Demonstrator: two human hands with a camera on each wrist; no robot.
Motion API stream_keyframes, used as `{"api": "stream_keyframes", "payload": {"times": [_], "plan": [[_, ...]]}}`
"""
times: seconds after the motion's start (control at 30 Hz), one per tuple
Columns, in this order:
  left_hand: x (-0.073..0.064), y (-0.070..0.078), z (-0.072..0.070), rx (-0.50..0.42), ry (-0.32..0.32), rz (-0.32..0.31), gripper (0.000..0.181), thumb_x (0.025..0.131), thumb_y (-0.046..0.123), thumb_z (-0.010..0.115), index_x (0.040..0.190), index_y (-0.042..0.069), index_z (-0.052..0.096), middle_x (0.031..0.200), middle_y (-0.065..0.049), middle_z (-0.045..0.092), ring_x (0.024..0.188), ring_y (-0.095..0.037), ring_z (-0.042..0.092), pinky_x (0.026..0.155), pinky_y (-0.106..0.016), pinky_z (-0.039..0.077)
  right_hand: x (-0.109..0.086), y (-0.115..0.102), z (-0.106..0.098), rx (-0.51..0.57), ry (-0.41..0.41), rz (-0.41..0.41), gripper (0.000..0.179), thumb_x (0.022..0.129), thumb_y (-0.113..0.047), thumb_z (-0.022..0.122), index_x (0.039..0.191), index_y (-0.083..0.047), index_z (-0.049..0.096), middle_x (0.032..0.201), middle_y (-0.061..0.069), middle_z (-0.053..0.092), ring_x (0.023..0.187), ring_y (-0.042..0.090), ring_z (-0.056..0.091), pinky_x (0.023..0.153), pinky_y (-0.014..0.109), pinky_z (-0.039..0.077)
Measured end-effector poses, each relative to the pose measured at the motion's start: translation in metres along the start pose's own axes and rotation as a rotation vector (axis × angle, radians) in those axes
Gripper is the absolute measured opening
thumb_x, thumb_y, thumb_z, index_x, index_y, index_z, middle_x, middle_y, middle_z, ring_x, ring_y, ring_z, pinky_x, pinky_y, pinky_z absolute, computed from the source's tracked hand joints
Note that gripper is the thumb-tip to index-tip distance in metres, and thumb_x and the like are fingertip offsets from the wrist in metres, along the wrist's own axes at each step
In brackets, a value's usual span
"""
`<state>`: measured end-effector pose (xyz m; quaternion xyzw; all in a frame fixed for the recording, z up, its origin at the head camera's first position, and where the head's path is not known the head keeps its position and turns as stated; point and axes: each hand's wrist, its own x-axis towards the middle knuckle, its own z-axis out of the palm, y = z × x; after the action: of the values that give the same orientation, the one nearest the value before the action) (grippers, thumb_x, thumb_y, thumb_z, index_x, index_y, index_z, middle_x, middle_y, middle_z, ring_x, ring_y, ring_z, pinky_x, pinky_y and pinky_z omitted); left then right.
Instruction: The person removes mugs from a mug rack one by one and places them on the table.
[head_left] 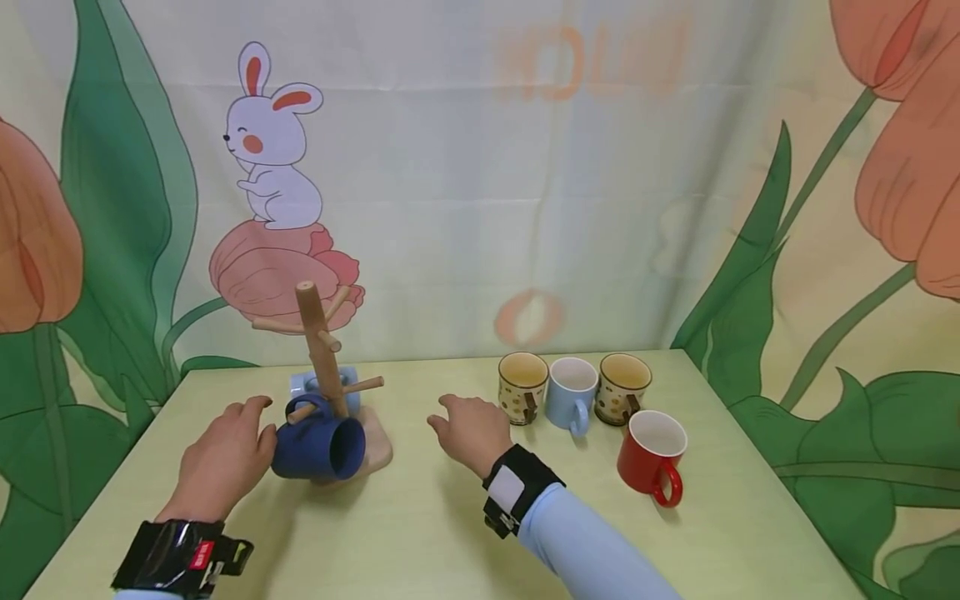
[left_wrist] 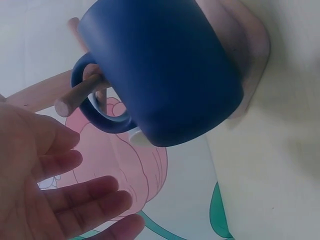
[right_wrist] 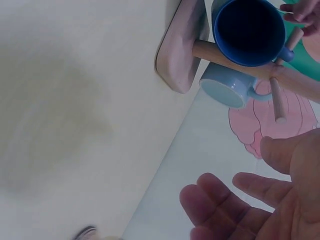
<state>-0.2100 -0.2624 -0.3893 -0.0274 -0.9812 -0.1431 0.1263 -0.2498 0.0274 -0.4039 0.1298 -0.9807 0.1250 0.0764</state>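
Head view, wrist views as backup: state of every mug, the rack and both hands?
Wooden rack: upright on the table
Dark blue mug: on its side, hung by its handle on a peg
Light blue mug on the rack: tilted, off the table, apparently hung
Light blue mug on the table: upright
Left patterned mug: upright
Right patterned mug: upright
Red mug: upright
Left hand: holds nothing
Right hand: holds nothing

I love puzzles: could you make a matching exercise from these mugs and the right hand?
1. Dark blue mug
2. Red mug, white inside
3. Upright light blue mug
4. Person's right hand

A. Between two yellow spotted mugs
B. Hanging on the wooden mug tree
C. Between tree and spotted mugs, head view
D. Standing in front of the spotted mugs

Pairs: 1-B, 2-D, 3-A, 4-C
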Motion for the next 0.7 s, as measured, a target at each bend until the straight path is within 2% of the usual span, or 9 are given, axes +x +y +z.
{"api": "stream_keyframes", "payload": {"times": [0.1,0.3,0.53,0.7], "plan": [[-0.003,-0.004,0.004,-0.016,0.014,0.014,0.044,0.090,0.011,0.055,0.128,-0.010,0.046,0.115,-0.040,0.050,0.096,-0.050,0.054,0.065,-0.068,0.051,-0.010,0.008,0.001,0.023,-0.005,0.002,0.040,0.093,-0.042,0.055,0.122,-0.017,0.065,0.102,0.008,0.075,0.086,0.026,0.068,0.063,0.043,0.056],[-0.008,-0.012,0.015,-0.033,-0.001,0.058,0.059,0.084,0.011,0.061,0.134,-0.011,0.039,0.125,-0.041,0.040,0.109,-0.055,0.043,0.075,-0.071,0.046,-0.032,0.026,0.011,0.106,-0.016,0.022,0.041,0.093,-0.041,0.056,0.122,-0.015,0.065,0.107,0.010,0.073,0.089,0.027,0.067,0.063,0.046,0.055],[-0.014,-0.016,0.028,-0.022,-0.027,0.146,0.089,0.075,0.030,0.075,0.140,-0.012,0.032,0.137,-0.043,0.031,0.118,-0.057,0.033,0.084,-0.075,0.039,-0.058,0.040,0.023,0.175,-0.006,0.077,0.041,0.091,-0.039,0.059,0.121,-0.012,0.065,0.102,0.011,0.073,0.085,0.028,0.066,0.062,0.047,0.053],[-0.017,-0.017,0.043,0.008,0.034,0.222,0.099,0.066,0.039,0.082,0.138,-0.012,0.036,0.136,-0.042,0.032,0.118,-0.057,0.035,0.085,-0.074,0.040,-0.068,0.045,0.030,0.187,-0.004,0.093,0.041,0.090,-0.039,0.060,0.120,-0.011,0.066,0.093,0.009,0.073,0.079,0.026,0.066,0.058,0.045,0.052]]}}
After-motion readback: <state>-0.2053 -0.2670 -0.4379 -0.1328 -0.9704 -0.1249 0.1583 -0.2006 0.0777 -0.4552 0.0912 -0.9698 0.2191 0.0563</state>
